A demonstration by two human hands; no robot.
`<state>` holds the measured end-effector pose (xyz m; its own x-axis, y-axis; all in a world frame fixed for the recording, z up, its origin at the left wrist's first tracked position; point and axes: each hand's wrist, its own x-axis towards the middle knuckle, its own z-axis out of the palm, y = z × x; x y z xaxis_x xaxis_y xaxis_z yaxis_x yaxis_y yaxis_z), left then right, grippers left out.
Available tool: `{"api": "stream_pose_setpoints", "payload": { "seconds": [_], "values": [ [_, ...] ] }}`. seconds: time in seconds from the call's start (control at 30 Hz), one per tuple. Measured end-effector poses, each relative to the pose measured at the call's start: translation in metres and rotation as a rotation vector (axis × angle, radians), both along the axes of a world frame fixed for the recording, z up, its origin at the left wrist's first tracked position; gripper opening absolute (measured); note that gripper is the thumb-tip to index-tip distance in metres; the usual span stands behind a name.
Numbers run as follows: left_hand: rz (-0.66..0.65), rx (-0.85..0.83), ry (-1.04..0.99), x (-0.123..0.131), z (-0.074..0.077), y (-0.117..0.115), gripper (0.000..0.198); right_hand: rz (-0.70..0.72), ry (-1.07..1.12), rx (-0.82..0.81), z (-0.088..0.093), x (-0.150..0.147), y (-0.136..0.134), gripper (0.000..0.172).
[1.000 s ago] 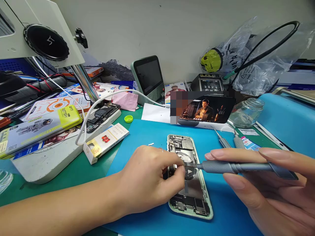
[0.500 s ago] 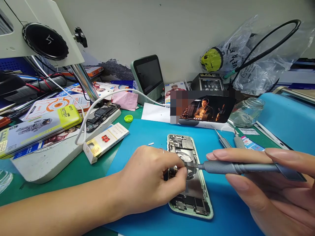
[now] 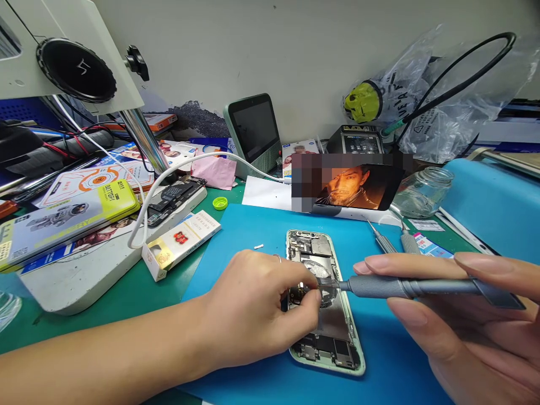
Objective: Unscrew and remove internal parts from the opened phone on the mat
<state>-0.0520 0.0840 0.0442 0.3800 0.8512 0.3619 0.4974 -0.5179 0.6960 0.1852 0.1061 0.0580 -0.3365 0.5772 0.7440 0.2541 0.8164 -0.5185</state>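
The left hand (image 3: 259,306) pinches a small part (image 3: 297,291) over an opened phone (image 3: 335,320), the right hand (image 3: 472,332) a tool (image 3: 379,286). Blue mat (image 3: 392,360) lies bare beside the phone; a screen (image 3: 358,187) stands at the far edge.

The left grip (image 3: 265,304) covers part of the opened smartphone (image 3: 333,328) and hides the tip of the knurled-handled tool (image 3: 379,286). The right grip (image 3: 476,332) runs off the right and bottom edges; the microscope head (image 3: 76,70) is cut off at top left. Pixelation masks the left end of the video-playing phone (image 3: 358,188). Fine print on the cigarette box (image 3: 185,242) is too small to read.
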Motion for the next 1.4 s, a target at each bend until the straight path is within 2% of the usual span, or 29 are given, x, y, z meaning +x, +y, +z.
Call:
{"api": "stream_pose_setpoints", "payload": {
  "seconds": [0.2, 0.47, 1.4],
  "values": [
    [0.013, 0.036, -0.010, -0.0013, -0.0016, -0.0017, 0.021, -0.024, 0.004, 0.008, 0.0014, -0.0022, 0.0001, 0.082],
    [0.010, 0.004, 0.000, -0.0005, -0.0019, 0.0002, 0.022, -0.005, 0.025, 0.011, 0.0060, -0.0065, 0.0011, 0.083],
    [-0.003, 0.016, 0.013, -0.0024, -0.0011, 0.0005, 0.020, -0.010, -0.012, 0.022, 0.0031, -0.0035, 0.0012, 0.082]
  ]
}}
